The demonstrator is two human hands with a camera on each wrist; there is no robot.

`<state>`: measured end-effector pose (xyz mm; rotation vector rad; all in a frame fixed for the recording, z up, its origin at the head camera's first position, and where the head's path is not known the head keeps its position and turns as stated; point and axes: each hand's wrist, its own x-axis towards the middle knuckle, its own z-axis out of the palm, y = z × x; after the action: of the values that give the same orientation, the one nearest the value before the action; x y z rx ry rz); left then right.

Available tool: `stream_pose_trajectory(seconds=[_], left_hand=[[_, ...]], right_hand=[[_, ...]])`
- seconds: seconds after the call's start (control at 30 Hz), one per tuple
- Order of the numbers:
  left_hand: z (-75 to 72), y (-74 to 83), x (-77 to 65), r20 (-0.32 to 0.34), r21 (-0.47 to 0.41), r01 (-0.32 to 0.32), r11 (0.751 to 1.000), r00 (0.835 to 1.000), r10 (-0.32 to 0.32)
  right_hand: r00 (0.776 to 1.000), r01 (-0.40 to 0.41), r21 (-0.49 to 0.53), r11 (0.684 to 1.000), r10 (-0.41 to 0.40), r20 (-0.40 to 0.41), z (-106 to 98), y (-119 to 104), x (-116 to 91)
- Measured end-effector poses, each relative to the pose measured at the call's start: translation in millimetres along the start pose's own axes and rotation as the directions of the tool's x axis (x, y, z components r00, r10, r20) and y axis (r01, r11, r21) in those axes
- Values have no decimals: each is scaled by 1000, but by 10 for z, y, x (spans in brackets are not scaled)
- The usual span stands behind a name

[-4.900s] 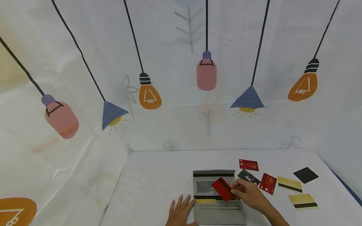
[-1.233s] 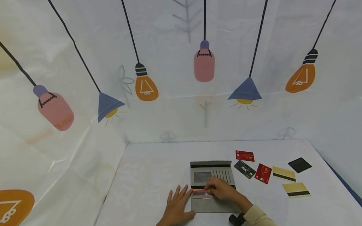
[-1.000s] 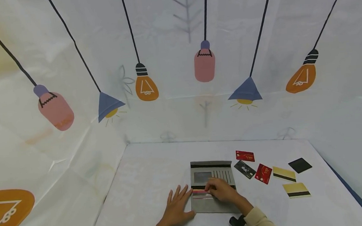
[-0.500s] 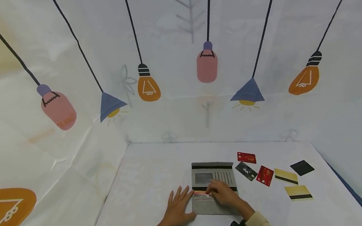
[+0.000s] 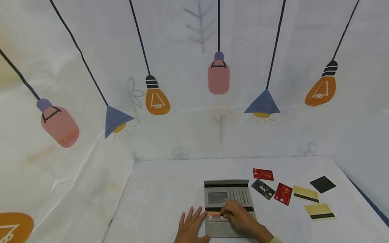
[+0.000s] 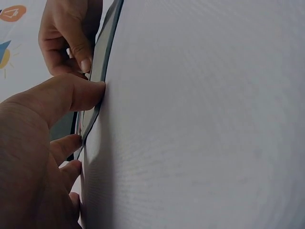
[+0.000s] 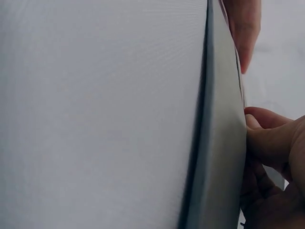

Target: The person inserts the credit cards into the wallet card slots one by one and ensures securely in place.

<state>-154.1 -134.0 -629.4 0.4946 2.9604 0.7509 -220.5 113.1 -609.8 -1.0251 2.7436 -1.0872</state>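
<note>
A grey wallet [image 5: 223, 231] lies unfolded on the white table, its card slots and clear window facing up. My left hand [image 5: 188, 232] rests flat at its left edge, fingers spread; in the left wrist view the thumb [image 6: 88, 94] presses the wallet's near edge. My right hand [image 5: 239, 218] bends over the middle, thumb and forefinger pinching at a red card [image 5: 216, 214] that sits mostly inside a slot, only a narrow reddish strip showing. A thin yellow edge shows just above it. In the right wrist view, the pinching fingertips [image 7: 252, 119] meet at the wallet's surface.
Right of the wallet lie two red VIP cards [image 5: 263, 174], a black VIP card [image 5: 263, 189], two gold striped cards [image 5: 320, 211] and a plain black card [image 5: 323, 184]. A printed lamp-pattern sheet [image 5: 188, 133] stands behind and to the left.
The red card, held above the wallet about five seconds ago, has gone down into a slot. Lately the right fingers have barely moved; the left hand stays in place, and the head view tilts slightly.
</note>
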Motion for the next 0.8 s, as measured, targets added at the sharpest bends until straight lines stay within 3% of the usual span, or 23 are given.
stream_pose_trajectory(seconds=[0.27, 0.53, 0.8], left_hand=[[2, -3, -22, -3, -15, 4, 1000, 1000, -4], [-2, 14, -20, -13, -28, -8, 1000, 1000, 8], [7, 7, -3, 15, -12, 21, 1000, 1000, -21]], right_hand=[[995, 64, -21, 998, -66, -81, 84, 13, -52], [985, 77, -144, 987, -97, -140, 124, -27, -118], [996, 33, -230, 973, -51, -70, 103, -159, -196]])
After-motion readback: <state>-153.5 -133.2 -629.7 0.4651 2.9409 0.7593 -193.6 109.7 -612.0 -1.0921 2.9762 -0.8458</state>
